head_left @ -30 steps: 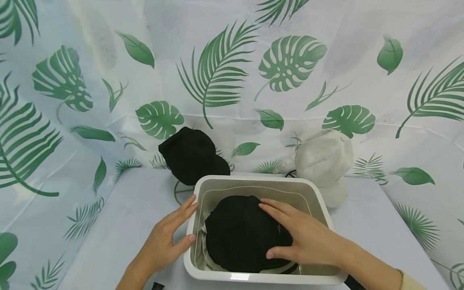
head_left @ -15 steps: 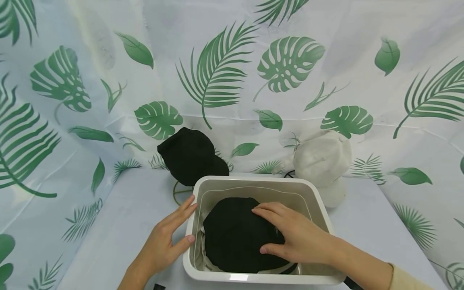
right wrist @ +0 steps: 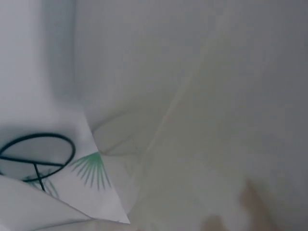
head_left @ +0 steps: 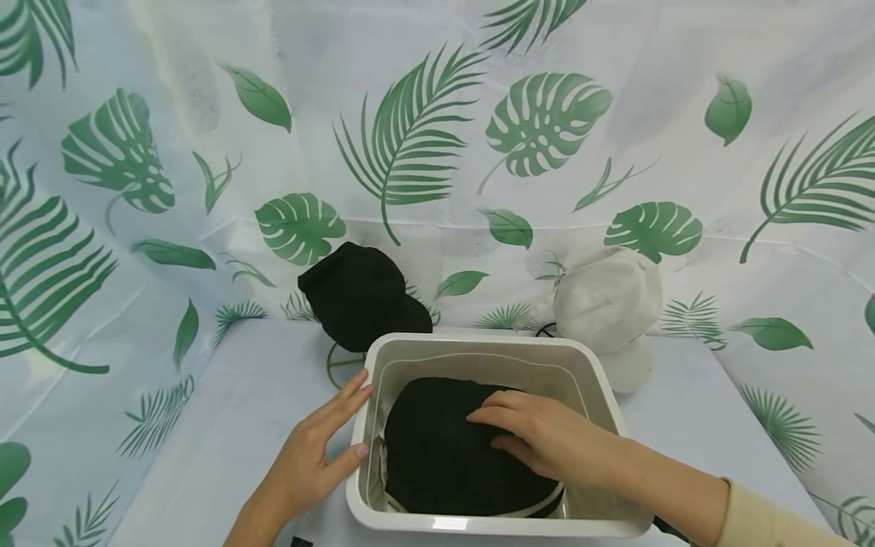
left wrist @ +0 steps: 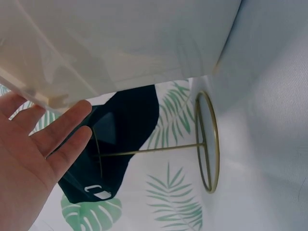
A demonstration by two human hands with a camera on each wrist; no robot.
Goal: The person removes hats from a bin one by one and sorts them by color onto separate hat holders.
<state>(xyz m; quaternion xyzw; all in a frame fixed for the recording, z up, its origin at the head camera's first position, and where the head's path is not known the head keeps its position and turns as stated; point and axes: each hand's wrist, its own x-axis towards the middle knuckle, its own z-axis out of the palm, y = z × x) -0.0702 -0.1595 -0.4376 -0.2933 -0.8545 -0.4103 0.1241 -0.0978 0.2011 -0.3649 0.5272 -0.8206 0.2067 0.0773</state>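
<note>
Left of the white bin (head_left: 533, 526), we see the left hand (head_left: 311, 448) with its fingers straight and spread, fingertips and thumb touching the bin's left rim. Just below that hand, a dark scrap (head_left: 301, 542) is cut off by the lower edge, too little for us to identify. Behind the bin's left corner is a rear black cap (head_left: 362, 296), its brim partly hidden by the rim; the left wrist view shows us its buckle (left wrist: 99, 193) and gold stand (left wrist: 166, 148).

Inside the bin lies a crumpled black cap (head_left: 437, 448), over pale cloth (head_left: 393, 503) that we glimpse only at its edges. The right hand (head_left: 554, 437) rests on that cap from the bin's right side, fingers bent and drawn narrow; we cannot tell whether it pinches the fabric. The right wrist view is mostly blurred wall, with indistinct fingers low down.

Behind the bin's right corner sits a cream cap (head_left: 608, 304), the rim overlapping its lower part. Right of the bin, a beige sleeve (head_left: 759, 516) runs out of view.
</note>
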